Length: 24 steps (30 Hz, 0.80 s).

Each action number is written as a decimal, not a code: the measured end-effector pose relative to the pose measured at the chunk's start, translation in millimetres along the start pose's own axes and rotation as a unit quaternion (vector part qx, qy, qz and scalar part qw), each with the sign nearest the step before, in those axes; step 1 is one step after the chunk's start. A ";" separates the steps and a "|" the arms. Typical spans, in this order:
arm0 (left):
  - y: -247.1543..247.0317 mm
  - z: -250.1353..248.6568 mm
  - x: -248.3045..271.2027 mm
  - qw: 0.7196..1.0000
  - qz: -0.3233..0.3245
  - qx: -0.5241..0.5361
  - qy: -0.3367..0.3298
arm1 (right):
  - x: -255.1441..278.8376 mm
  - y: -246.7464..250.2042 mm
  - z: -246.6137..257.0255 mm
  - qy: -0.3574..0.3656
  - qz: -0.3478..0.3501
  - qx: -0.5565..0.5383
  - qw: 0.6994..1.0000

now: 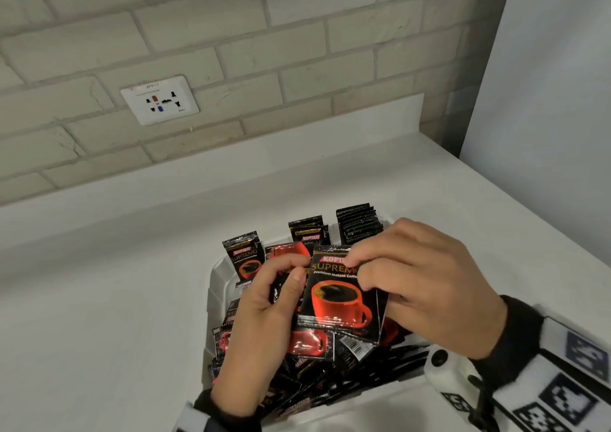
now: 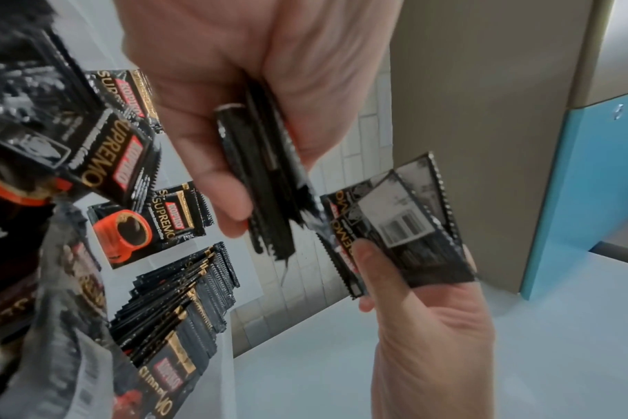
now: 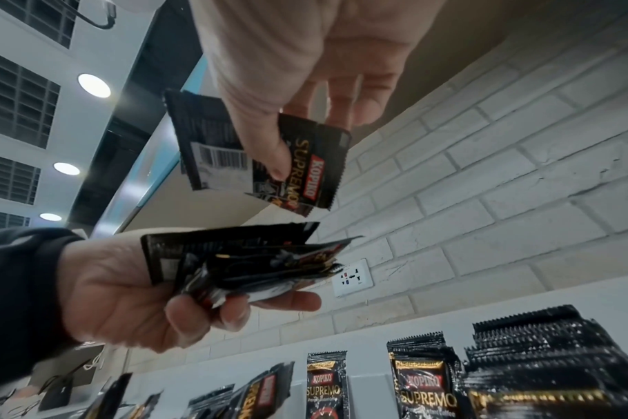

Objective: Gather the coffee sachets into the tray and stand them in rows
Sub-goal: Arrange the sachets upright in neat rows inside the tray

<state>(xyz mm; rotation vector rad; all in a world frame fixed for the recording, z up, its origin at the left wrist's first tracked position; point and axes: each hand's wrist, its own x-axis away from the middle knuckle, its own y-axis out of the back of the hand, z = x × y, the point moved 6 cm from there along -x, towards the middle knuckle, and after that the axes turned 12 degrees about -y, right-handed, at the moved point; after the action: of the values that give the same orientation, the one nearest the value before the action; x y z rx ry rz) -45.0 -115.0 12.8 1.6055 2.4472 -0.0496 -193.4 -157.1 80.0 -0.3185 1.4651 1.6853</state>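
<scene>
A white tray (image 1: pixel 214 277) on the counter holds a loose heap of black Kopiko coffee sachets (image 1: pixel 314 355). A tight row of sachets (image 1: pixel 358 225) stands at its back right. A few single sachets (image 1: pixel 243 259) stand upright further left. Over the heap, my left hand (image 1: pixel 291 274) grips a bundle of sachets (image 2: pixel 266 181) edge-on. My right hand (image 1: pixel 358 266) pinches a small stack of sachets (image 1: pixel 340 294) by the top, red cup print facing me. The two hands are close together, their sachets side by side. The tray's right rim is hidden by my right hand.
The white counter (image 1: pixel 115 299) runs left and back to a pale brick wall with a power socket (image 1: pixel 159 100). A white panel (image 1: pixel 545 100) closes off the right side, beyond the counter's edge. A camera unit with black-and-white markers (image 1: pixel 562 365) sits on my right wrist.
</scene>
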 end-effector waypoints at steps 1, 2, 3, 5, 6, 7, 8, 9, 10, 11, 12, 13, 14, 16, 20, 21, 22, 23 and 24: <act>-1.5 0.2 0.3 1.000 0.009 -0.005 0.001 | -0.4 -0.4 0.8 0.002 -0.002 0.017 1.000; -2.5 0.3 0.7 1.000 0.017 -0.004 0.002 | -0.4 -1.2 1.2 0.005 -0.002 0.031 0.999; -4.5 -0.6 1.3 1.000 0.026 0.001 0.007 | 0.0 -1.9 2.0 0.009 -0.004 0.043 0.999; -8.3 -0.4 3.8 0.998 0.045 0.017 0.033 | 2.0 -4.0 2.8 0.021 -0.008 0.064 0.998; -10.4 -0.5 5.2 0.997 0.056 0.031 0.049 | 3.4 -5.1 3.2 0.028 -0.009 0.074 0.997; -12.4 -0.4 6.7 0.995 0.066 0.046 0.066 | 4.6 -6.1 3.3 0.034 -0.009 0.083 0.996; -13.8 -0.2 7.6 0.992 0.071 0.065 0.081 | 6.0 -6.9 3.2 0.038 -0.008 0.090 0.995; -14.8 -1.0 8.7 0.989 0.069 0.087 0.095 | 7.0 -7.9 2.6 0.041 -0.005 0.095 0.995; -16.1 -2.1 9.8 0.986 0.065 0.111 0.107 | 8.2 -8.4 2.2 0.042 -0.001 0.098 0.994; -17.5 -3.1 10.7 0.982 0.061 0.135 0.115 | 9.2 -8.5 1.7 0.042 0.002 0.100 0.994; -19.1 -4.8 11.7 0.979 0.062 0.152 0.120 | 10.4 -8.6 0.9 0.042 0.004 0.103 0.994; -21.1 -6.1 12.7 0.978 0.071 0.159 0.117 | 11.7 -8.5 0.5 0.042 0.004 0.107 0.993; -22.9 -6.5 13.7 0.977 0.083 0.160 0.113 | 12.5 -8.5 0.4 0.041 0.003 0.110 0.993; -26.2 -7.1 14.8 0.976 0.096 0.161 0.114 | 13.8 -7.7 0.7 0.039 -0.009 0.111 0.993; -29.3 -5.1 15.2 0.974 0.095 0.167 0.124 | 12.3 -7.2 -7.3 -0.006 -0.014 0.081 0.997; -28.2 -4.8 14.2 0.975 0.089 0.163 0.121 | 11.9 -6.2 -15.3 -0.054 -0.007 0.043 0.998; -26.5 -5.2 12.9 0.978 0.081 0.155 0.114 | 12.0 -4.6 -25.6 -0.117 0.003 -0.011 0.993; -23.6 -4.9 11.9 0.981 0.072 0.145 0.106 | 12.8 -2.7 -36.1 -0.184 0.011 -0.072 0.980; -20.3 -4.6 10.9 0.984 0.063 0.136 0.100 | 14.3 -1.0 -45.2 -0.242 0.011 -0.132 0.961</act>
<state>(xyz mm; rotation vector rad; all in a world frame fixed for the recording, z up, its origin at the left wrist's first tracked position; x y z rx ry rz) -68.4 -112.7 13.4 1.9651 2.5697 -0.2211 -216.1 -191.8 57.1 -0.0219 0.8907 1.8196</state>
